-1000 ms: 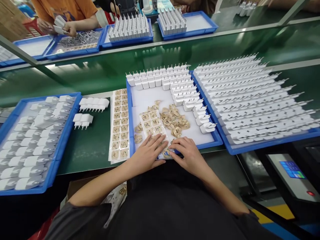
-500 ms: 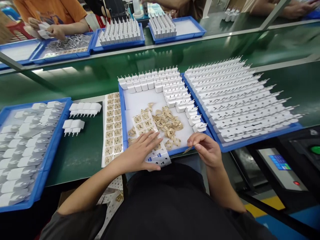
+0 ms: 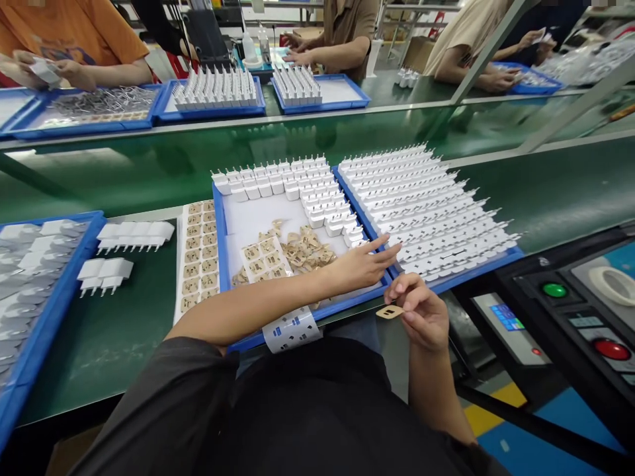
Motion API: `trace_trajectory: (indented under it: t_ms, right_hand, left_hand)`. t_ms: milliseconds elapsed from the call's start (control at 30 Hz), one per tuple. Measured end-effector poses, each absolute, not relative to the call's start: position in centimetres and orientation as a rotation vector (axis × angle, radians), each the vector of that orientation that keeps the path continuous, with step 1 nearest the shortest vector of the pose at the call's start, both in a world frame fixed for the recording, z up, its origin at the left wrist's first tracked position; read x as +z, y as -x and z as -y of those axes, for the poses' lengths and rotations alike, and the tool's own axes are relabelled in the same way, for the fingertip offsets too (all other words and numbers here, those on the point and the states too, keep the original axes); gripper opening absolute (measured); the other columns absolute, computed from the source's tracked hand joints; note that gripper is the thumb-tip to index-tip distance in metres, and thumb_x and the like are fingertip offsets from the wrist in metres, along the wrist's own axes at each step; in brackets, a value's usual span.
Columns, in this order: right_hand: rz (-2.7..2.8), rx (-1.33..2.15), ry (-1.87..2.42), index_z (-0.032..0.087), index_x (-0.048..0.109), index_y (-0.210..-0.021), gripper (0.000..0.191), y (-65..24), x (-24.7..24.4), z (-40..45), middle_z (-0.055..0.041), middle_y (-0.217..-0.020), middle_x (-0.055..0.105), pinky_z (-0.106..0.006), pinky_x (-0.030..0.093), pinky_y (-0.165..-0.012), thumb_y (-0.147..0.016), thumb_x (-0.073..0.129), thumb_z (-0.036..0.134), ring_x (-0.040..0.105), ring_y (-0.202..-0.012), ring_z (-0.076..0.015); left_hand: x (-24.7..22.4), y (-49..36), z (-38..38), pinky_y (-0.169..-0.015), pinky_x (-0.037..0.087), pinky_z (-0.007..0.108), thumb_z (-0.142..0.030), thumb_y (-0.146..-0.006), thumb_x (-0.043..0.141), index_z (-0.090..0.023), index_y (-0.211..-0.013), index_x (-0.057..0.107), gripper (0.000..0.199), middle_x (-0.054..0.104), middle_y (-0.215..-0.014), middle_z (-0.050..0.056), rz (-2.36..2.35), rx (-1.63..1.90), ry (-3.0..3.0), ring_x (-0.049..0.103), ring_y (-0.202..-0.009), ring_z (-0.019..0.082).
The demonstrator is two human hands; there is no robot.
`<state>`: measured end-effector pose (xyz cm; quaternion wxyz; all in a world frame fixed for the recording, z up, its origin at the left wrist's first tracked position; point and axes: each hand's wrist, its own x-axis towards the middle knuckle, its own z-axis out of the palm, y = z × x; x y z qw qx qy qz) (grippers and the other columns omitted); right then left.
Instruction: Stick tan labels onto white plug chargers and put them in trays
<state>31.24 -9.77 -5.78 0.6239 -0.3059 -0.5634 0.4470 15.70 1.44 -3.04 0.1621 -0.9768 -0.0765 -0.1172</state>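
Just off the near right corner of the middle blue tray point(image 3: 223, 254), held in the air: one tan pad point(image 3: 389, 311), thin, flat, rounded at the corners, small dark slots cut through it.

Right hand point(image 3: 404, 305): thumb and fingertips pinched on that pad's edge. Left hand point(image 3: 366, 263): unclenched, fingers spread, reaching over the tray's near right corner beside the white plugs point(image 3: 325, 215); from where I stand I cannot tell whether it touches one. Its forearm crosses the tray.

Item, one backing strip point(image 3: 292, 329), pale with blue and dark marks, draped over the tray's near edge. Item, one sheet of pads point(image 3: 265, 258), at least six showing, the rest hidden by the forearm. Item, one heap of loose pads point(image 3: 307, 250), too tangled to count.

Left of the tray: one sticker sheet point(image 3: 200, 254) in two columns; two clusters of loose plugs point(image 3: 135, 235) on the green surface. Beyond these, one left-hand blue tray point(image 3: 57, 314) of plugs. Right of the middle tray, edge to edge: one right-hand blue tray point(image 3: 481, 270), packed with rows of prongs-up plugs.

Far bench: five blue trays, two with upright plugs; several co-workers.
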Motion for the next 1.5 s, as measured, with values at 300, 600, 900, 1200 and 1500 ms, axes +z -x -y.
trace_trajectory:
  t_ms: [300, 600, 900, 1200, 1500]
  right_hand:
    - [1.326, 1.075, 0.760, 0.024, 0.066, -0.088, 0.009, -27.8, -5.6, 7.9, -0.0037, -0.077, 0.062, -0.035, 0.047, -0.069, -0.084, 0.066, 0.017, 0.059, -0.077, -0.0197]
    - [1.424, 1.330, 0.783, 0.022, 0.064, -0.085, 0.009, -18.1, -4.1, 3.0, -0.0021, -0.082, 0.063, -0.031, 0.049, -0.073, -0.084, 0.069, 0.029, 0.059, -0.078, -0.0163]
    - [1.297, 1.292, 0.891, 0.021, 0.063, -0.081, 0.014, -15.7, -4.9, 2.3, -0.0028, -0.084, 0.063, -0.033, 0.050, -0.079, -0.080, 0.071, 0.033, 0.061, -0.083, -0.0176]
    - [1.292, 1.312, 0.898, 0.023, 0.064, -0.085, 0.008, -15.7, -5.3, 2.6, -0.0019, -0.086, 0.063, -0.032, 0.049, -0.080, -0.083, 0.070, 0.029, 0.060, -0.085, -0.0169]
    - [1.319, 1.271, 0.923, 0.023, 0.063, -0.084, 0.011, -15.7, -5.1, 2.7, -0.0022, -0.084, 0.063, -0.033, 0.050, -0.079, -0.083, 0.069, 0.031, 0.061, -0.084, -0.0177]
  left_hand:
    - [-1.3, -5.3, 1.6, -0.084, 0.052, 0.036, -0.032, -0.089, 0.064, -0.017, -0.114, 0.055, 0.030, 0.067, -0.110, 0.011, 1.029, -1.165, 3.117, 0.063, -0.102, 0.023]
    - [-5.4, 2.7, 3.6, -0.089, 0.054, 0.039, -0.020, -0.080, 0.068, -0.021, -0.115, 0.055, 0.038, 0.064, -0.109, 0.009, 1.528, -1.533, 2.883, 0.063, -0.104, 0.022]
    - [-5.8, 3.2, 3.3, -0.087, 0.055, 0.041, -0.020, -0.080, 0.071, -0.021, -0.111, 0.054, 0.035, 0.065, -0.105, 0.009, 1.344, -1.658, 2.798, 0.064, -0.101, 0.022]
    - [-5.8, 3.1, 3.4, -0.085, 0.056, 0.039, -0.024, -0.081, 0.070, -0.021, -0.111, 0.055, 0.033, 0.066, -0.103, 0.008, 1.352, -1.644, 2.807, 0.065, -0.100, 0.022]
    - [-5.7, 3.1, 3.4, -0.085, 0.056, 0.039, -0.022, -0.081, 0.070, -0.021, -0.112, 0.055, 0.034, 0.066, -0.103, 0.009, 1.335, -1.632, 2.813, 0.065, -0.100, 0.022]
